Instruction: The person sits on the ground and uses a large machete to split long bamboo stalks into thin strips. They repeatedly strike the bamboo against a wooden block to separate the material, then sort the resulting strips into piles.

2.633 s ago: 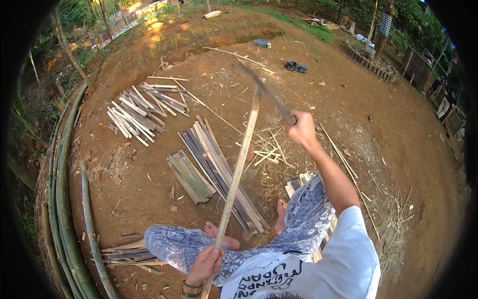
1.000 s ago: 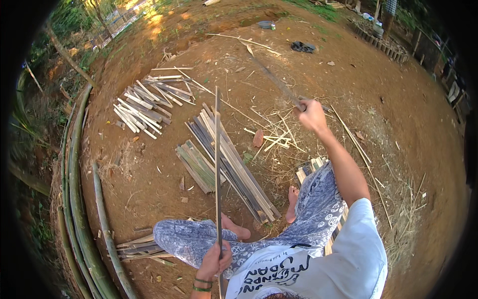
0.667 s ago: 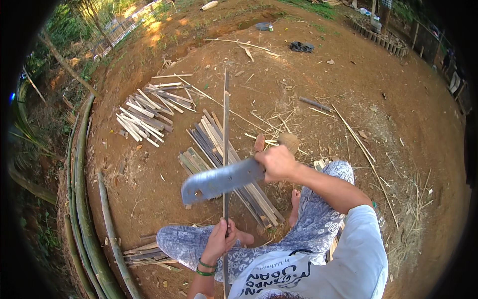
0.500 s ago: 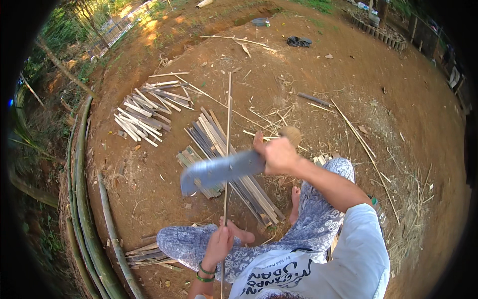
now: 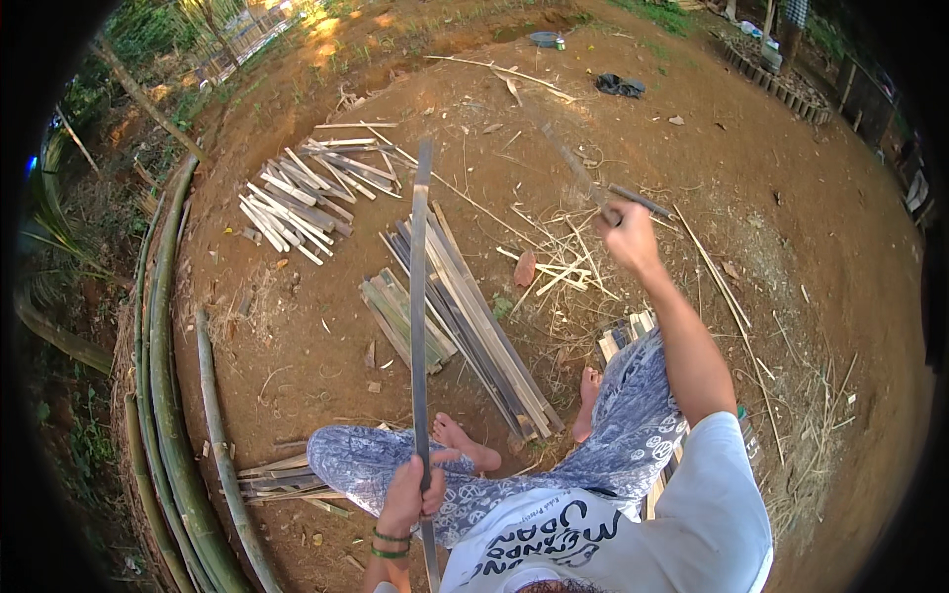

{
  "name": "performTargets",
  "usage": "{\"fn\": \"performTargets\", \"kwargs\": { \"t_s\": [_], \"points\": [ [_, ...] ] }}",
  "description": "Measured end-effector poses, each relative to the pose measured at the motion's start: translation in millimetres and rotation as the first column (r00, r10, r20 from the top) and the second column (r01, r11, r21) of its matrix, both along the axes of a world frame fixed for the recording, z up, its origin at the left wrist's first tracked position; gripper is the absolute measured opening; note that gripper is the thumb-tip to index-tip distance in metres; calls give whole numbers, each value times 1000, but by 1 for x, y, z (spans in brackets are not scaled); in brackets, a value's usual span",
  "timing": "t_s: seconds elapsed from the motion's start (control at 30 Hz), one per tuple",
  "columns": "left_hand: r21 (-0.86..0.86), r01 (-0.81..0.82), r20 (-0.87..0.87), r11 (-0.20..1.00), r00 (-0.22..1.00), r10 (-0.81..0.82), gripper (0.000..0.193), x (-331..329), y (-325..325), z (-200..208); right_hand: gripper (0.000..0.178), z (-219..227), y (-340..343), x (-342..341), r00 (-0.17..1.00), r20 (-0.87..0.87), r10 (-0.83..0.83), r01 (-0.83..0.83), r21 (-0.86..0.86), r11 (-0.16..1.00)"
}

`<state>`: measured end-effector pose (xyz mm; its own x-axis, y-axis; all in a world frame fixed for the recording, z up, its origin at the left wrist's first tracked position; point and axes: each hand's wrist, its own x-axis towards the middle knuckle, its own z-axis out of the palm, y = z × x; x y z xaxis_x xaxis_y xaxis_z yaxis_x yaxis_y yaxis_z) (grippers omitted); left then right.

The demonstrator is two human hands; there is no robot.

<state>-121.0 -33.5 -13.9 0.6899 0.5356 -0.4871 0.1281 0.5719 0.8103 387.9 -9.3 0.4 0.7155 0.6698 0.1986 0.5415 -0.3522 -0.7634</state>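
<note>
My left hand [image 5: 403,496] grips a long bamboo strip [image 5: 420,296] near its lower end, over my left knee. The strip stands nearly upright in view, its dark flat face showing. My right hand [image 5: 630,239] is raised at the right, closed on a machete [image 5: 570,158]. Motion smears the blade, which points up and left, apart from the strip; the handle is mostly hidden in my fist. Beyond the left hand, a bundle of long bamboo strips [image 5: 479,326] lies between my feet, beside shorter greenish pieces [image 5: 400,316].
Short pale split pieces [image 5: 297,203] lie in a pile at the far left. Long green bamboo poles [image 5: 168,395] run along the left side. Thin shavings [image 5: 563,257] and a dark stick [image 5: 643,201] lie near the right hand. More strips [image 5: 287,479] sit beside my left knee.
The machete has swung from across the strip to the upper right, away from it. In my left hand the strip has turned from its narrow edge to its wide dark face.
</note>
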Motion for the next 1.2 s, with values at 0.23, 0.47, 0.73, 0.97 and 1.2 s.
{"fn": "performTargets", "kwargs": {
  "t_s": [0.23, 0.47, 0.73, 0.97, 1.2],
  "points": [
    [147, -68, 66, 987, 996, 59, 35, 74, 40, 23, 20, -14, 6, -95, 874, 339, 348, -374, 11, 927],
    [259, 26, -88, 966, 996, -4, 41, 100, 56, 16, 30, -25, -1, -146, 565, 494, 661, -718, -102, 689],
    [458, 88, -144, 884, 989, -23, 32, 70, 13, 25, 22, 0, 25, -69, 955, 212, 210, -191, -106, 976],
    [397, 17, -76, 918, 997, 14, 29, 88, 36, 13, 34, -16, 4, -128, 693, 443, 569, -616, -47, 787],
    [529, 135, -145, 838, 987, -67, 34, 56, -4, 17, 30, -6, 22, -63, 944, 243, 224, -221, -40, 975]
  ]
}}
